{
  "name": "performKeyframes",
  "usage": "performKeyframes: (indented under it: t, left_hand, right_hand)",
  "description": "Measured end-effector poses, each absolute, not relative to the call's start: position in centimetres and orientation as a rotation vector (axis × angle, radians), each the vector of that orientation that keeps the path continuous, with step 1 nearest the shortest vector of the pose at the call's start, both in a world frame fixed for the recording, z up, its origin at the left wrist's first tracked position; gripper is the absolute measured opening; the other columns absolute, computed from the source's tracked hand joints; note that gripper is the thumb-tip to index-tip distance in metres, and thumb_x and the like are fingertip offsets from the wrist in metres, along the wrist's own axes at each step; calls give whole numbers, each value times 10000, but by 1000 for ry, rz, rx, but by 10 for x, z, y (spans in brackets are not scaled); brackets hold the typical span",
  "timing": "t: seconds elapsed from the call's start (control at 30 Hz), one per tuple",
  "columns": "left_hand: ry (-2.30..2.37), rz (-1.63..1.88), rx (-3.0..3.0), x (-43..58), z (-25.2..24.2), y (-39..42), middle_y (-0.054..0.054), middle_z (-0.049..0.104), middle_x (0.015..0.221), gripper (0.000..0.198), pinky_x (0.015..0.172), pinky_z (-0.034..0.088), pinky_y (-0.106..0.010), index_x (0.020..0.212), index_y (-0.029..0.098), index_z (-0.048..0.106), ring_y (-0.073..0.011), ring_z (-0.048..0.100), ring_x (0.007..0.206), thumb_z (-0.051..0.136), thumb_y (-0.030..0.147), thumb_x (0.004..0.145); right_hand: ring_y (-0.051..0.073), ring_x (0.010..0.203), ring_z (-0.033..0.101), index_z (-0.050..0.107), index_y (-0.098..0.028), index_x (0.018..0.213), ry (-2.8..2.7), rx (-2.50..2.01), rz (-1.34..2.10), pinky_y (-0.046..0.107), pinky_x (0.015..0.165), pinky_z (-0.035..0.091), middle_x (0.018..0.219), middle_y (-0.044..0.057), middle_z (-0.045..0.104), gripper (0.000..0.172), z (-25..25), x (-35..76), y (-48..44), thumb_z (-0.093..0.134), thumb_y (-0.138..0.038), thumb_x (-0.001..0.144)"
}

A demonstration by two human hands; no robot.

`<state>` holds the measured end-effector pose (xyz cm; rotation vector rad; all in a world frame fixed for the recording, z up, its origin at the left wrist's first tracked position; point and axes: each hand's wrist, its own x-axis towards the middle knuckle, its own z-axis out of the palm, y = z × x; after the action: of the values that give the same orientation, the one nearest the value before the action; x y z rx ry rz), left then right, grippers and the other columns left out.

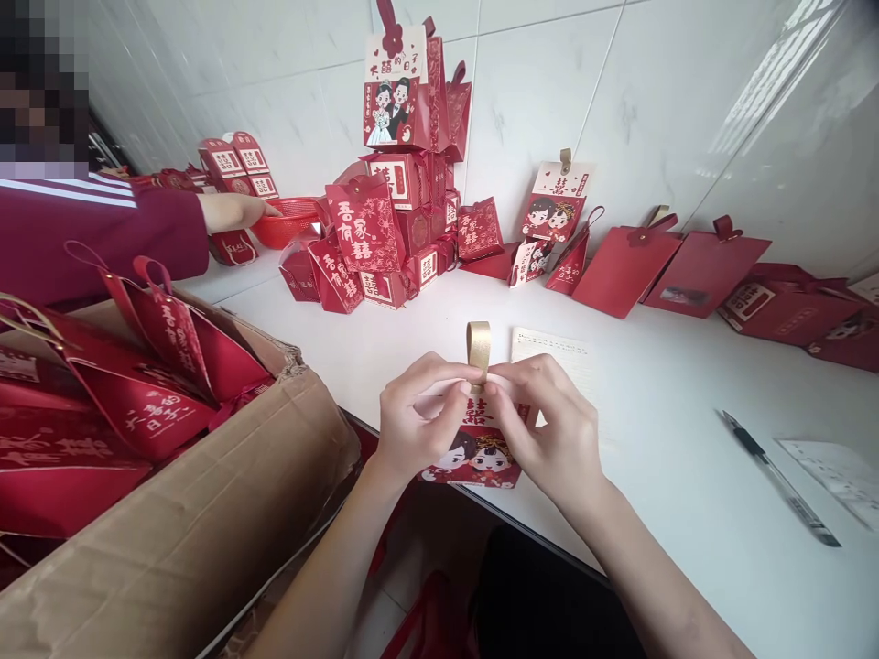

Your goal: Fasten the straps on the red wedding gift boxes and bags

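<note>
Between my two hands a red and white gift box [481, 453] with a cartoon couple stands at the table's front edge. A gold ribbon loop [479, 343] sticks up from its top. My left hand [427, 407] pinches the top edge from the left, thumb and forefinger by the base of the loop. From the right, my right hand [549, 412] pinches the same top edge, its fingertips close to those of the left. The fingers cover much of the box's upper part.
A cardboard carton [206, 494] of red gift boxes is at left. Behind stand stacked gift boxes [405, 210] and flat red boxes [624, 270]. A notepad [549, 343] and a pen [779, 476] lie rightward. Another person's arm [237, 210] reaches to a red basket [288, 224].
</note>
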<state>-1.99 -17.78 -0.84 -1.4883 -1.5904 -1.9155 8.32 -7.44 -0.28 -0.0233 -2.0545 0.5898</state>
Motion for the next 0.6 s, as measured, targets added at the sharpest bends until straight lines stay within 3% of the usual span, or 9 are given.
performKeyframes:
  t: [0.17,0.6]
  left_hand:
    - [-1590,-1907,-1482,-18,-8,-178,-5,632,701,169,539,484,-229,865,199,695,-119,587,612,577,89,815]
    - [-1662,-1912,-1513,-22,-10,-179,-20,669,767,123,599,503,-256,855,195,666,-141,622,671,574,120,825]
  right_hand:
    - [126,588,487,586,-203,888,-2055,-30,732,247,461,391,741,7,510,82,-1,84,-75,543,-133,888]
    - [141,653,510,570,-204,839,-2160,-70,910,253,526,398,755,11,526,108,5,84,-70,511,-186,928]
